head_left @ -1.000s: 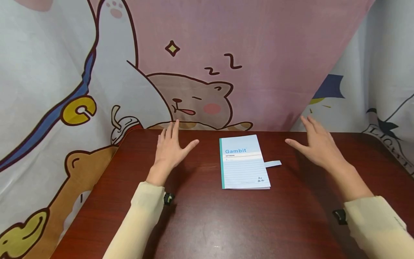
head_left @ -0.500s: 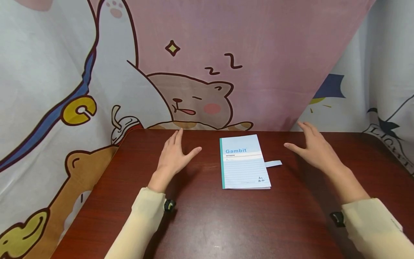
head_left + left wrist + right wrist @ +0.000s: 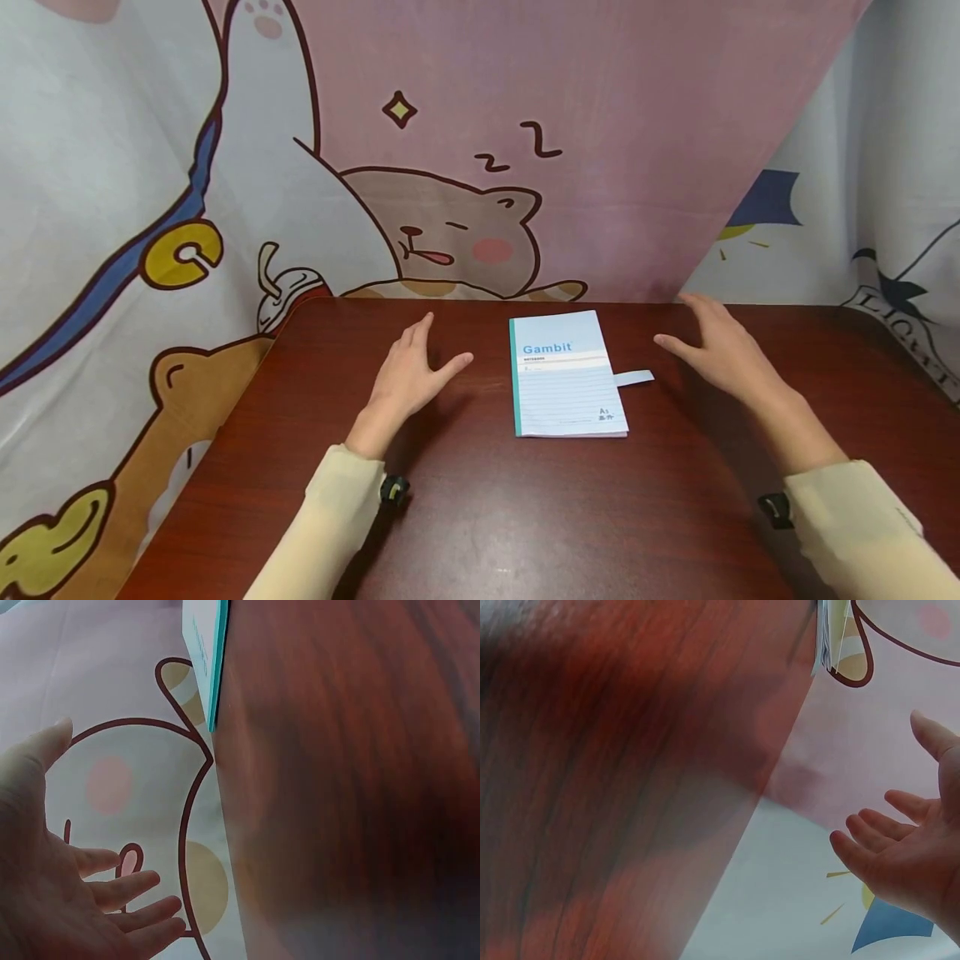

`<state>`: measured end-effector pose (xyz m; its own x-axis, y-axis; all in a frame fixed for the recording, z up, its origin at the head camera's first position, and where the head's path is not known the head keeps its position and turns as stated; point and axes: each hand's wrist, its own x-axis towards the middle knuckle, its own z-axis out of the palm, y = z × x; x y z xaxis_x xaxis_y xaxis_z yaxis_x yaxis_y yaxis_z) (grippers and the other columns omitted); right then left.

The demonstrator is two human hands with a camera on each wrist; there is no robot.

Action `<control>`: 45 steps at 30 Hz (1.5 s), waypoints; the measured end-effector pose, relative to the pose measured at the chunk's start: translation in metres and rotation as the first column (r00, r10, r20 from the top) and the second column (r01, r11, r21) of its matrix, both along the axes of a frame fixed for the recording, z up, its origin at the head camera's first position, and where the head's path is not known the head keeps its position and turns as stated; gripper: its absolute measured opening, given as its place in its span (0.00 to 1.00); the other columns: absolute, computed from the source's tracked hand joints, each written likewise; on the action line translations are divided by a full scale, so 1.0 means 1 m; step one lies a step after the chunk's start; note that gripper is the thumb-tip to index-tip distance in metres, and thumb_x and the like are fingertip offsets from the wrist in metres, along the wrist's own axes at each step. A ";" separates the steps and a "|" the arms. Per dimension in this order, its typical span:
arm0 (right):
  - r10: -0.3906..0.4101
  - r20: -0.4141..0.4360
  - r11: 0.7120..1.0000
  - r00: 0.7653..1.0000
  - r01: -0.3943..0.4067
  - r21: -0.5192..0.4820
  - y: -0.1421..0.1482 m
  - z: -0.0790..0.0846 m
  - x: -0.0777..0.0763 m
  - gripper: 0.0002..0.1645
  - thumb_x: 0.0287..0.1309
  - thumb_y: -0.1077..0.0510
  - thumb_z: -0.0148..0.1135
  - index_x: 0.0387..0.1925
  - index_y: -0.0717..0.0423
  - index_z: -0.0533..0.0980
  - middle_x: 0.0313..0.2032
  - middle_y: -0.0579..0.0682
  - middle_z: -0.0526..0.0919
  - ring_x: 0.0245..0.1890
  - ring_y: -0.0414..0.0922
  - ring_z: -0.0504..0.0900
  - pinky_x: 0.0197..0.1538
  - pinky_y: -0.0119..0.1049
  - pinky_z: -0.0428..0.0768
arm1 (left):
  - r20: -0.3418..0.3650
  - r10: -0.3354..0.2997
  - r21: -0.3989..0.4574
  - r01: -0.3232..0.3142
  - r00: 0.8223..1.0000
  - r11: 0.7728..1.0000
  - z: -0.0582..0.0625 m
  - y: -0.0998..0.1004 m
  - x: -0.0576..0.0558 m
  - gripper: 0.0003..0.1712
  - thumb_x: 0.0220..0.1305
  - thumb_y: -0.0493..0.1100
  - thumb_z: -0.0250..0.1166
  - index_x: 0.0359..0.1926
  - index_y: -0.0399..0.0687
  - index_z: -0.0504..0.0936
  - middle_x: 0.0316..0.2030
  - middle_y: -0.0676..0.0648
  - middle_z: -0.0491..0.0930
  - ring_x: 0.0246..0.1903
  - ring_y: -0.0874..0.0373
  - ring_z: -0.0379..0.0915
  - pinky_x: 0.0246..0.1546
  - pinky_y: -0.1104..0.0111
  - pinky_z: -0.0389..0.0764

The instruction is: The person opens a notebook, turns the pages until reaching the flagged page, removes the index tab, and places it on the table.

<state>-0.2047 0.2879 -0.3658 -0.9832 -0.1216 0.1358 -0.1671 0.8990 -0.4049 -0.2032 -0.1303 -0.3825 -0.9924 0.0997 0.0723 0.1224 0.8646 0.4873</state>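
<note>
A white and pale blue notebook [image 3: 568,387] marked "Gambit", with a teal spine on its left, lies closed on the dark red-brown table. From its right edge a white paper strip [image 3: 634,378] sticks out. My left hand [image 3: 405,379] hovers to the left of the notebook, thumb spread from the fingers, holding nothing. On the other side my right hand [image 3: 727,354] is held above the table, likewise with nothing in it. Both wrist views show the palms, the left hand [image 3: 82,885] and the right hand [image 3: 915,840], apart from the notebook.
The wooden table [image 3: 480,517] reaches back to a cloth backdrop [image 3: 637,167] printed with cartoon animals. Cloth also hangs along the left and right sides. A small dark device [image 3: 393,490] sits at the left wrist, and a similar device [image 3: 776,510] at the right.
Both hands have come lower and a little nearer to the notebook, the left moving rightward and the right leftward. The notebook has stayed in place.
</note>
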 end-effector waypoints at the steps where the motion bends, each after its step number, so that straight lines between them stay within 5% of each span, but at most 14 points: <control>1: -0.001 0.004 1.000 1.000 0.001 0.000 0.000 0.000 0.000 0.53 0.65 0.38 0.61 0.74 0.69 0.53 0.70 0.74 0.58 0.69 0.71 0.57 0.65 0.71 0.59 | 0.002 -0.002 0.004 0.002 1.000 1.000 0.000 0.001 0.001 0.58 0.60 0.76 0.58 0.78 0.48 0.51 0.75 0.40 0.58 0.73 0.40 0.57 0.71 0.46 0.63; 33: 0.028 0.045 1.000 0.999 -0.028 -0.011 -0.019 -0.009 -0.001 0.47 0.66 0.42 0.62 0.71 0.70 0.58 0.67 0.72 0.66 0.67 0.69 0.65 0.65 0.67 0.64 | 0.048 -0.101 0.153 0.093 0.994 0.984 -0.015 0.042 0.029 0.50 0.54 0.62 0.74 0.71 0.44 0.66 0.67 0.44 0.73 0.66 0.47 0.68 0.66 0.52 0.72; 45: 0.051 0.071 0.999 0.996 -0.050 -0.011 -0.030 -0.011 -0.003 0.42 0.65 0.47 0.63 0.70 0.68 0.61 0.68 0.71 0.66 0.67 0.68 0.65 0.66 0.66 0.65 | 0.049 -0.181 0.261 0.162 0.982 0.952 -0.022 0.054 0.035 0.45 0.54 0.53 0.77 0.69 0.41 0.68 0.60 0.42 0.78 0.60 0.46 0.75 0.61 0.52 0.75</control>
<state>-0.2072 0.2576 -0.3764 -0.9831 -0.1702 0.0673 -0.1826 0.8865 -0.4253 -0.1677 -0.0763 -0.4044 -0.9654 0.2564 0.0474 0.2150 0.6799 0.7011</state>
